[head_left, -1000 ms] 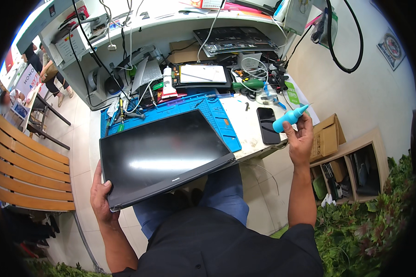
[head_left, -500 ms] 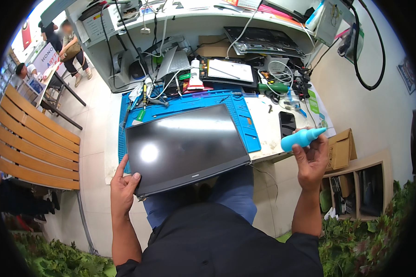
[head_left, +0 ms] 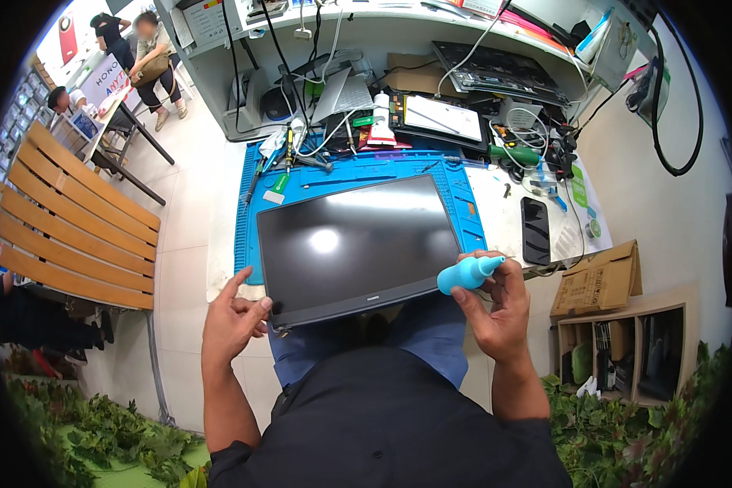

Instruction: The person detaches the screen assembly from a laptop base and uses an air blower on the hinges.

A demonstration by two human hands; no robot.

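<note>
A dark laptop screen (head_left: 358, 244) lies face up, tilted a little, partly on the blue work mat (head_left: 244, 224) and partly over my lap. My left hand (head_left: 234, 319) is beside the screen's lower left corner, fingers spread and thumb close to the edge; whether the thumb touches it I cannot tell. Held in my right hand (head_left: 503, 313) is a light blue squeeze bottle (head_left: 461, 275) with a pointed nozzle that faces right. The bottle is at the screen's lower right corner and covers part of it.
A black phone (head_left: 535, 231) lies on the bench to the right. Behind the mat are a white tube (head_left: 381, 120), a green-handled screwdriver (head_left: 514, 154), cables and laptop parts (head_left: 500, 73). A cardboard box (head_left: 598, 281) tops the shelf at right; a slatted wooden bench (head_left: 81, 220) stands left.
My right hand has brought the bottle leftward, from beyond the screen to its lower right corner. My left thumb has come off the screen's face to beside its edge. The view has shifted.
</note>
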